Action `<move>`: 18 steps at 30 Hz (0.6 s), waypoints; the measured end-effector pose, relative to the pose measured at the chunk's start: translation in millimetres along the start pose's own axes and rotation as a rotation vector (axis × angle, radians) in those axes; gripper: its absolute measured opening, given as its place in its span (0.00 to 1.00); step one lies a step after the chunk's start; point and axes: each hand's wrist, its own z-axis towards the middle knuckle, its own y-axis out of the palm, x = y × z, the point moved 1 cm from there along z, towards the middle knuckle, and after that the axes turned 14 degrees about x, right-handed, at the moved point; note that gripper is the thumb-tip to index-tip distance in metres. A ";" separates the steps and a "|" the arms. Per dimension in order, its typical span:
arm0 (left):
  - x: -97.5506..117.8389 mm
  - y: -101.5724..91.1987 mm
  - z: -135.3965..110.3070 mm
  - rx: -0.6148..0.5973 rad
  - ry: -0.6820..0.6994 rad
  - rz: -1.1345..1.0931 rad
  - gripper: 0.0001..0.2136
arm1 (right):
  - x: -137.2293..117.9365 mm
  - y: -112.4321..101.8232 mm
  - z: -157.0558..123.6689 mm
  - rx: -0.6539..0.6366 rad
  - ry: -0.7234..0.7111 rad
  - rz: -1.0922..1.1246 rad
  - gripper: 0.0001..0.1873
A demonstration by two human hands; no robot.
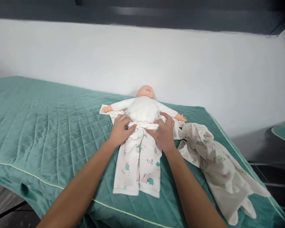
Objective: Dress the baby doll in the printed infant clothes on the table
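A baby doll [142, 106] lies on its back on a green quilted cover [49, 120], head toward the white wall, arms spread. It wears a white top and white printed trousers [139, 164]. My left hand [120, 129] grips the trousers' waistband at the doll's left-hand side, fingers curled over the rolled edge. My right hand [163, 131] grips the same waistband on the other side, fingers bent round it. Both hands sit at the doll's waist.
A crumpled white printed garment [218, 167] lies on the cover to the right of the doll. A white cloth [106, 111] shows under the doll's shoulders. The cover's edge runs along the near side and the right.
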 end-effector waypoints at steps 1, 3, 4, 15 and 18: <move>1.3 -1.4 -1.9 -0.016 -0.001 0.009 0.09 | 0.0 -1.3 -0.4 0.008 -0.009 -0.013 0.17; 5.0 -5.4 -7.5 -0.036 -0.007 0.025 0.11 | 0.2 -3.6 -1.4 0.018 -0.013 -0.047 0.16; 7.2 -7.7 -10.8 -0.042 -0.013 0.025 0.12 | 0.4 -4.5 -2.1 0.020 -0.010 -0.068 0.16; 12.0 -12.4 -26.0 -0.058 -0.269 -0.127 0.07 | -4.9 -10.4 -12.4 0.092 0.014 -0.229 0.10; 8.6 -10.3 -27.2 -0.064 -0.235 -0.115 0.10 | -9.7 -13.7 -14.3 0.060 0.029 -0.273 0.10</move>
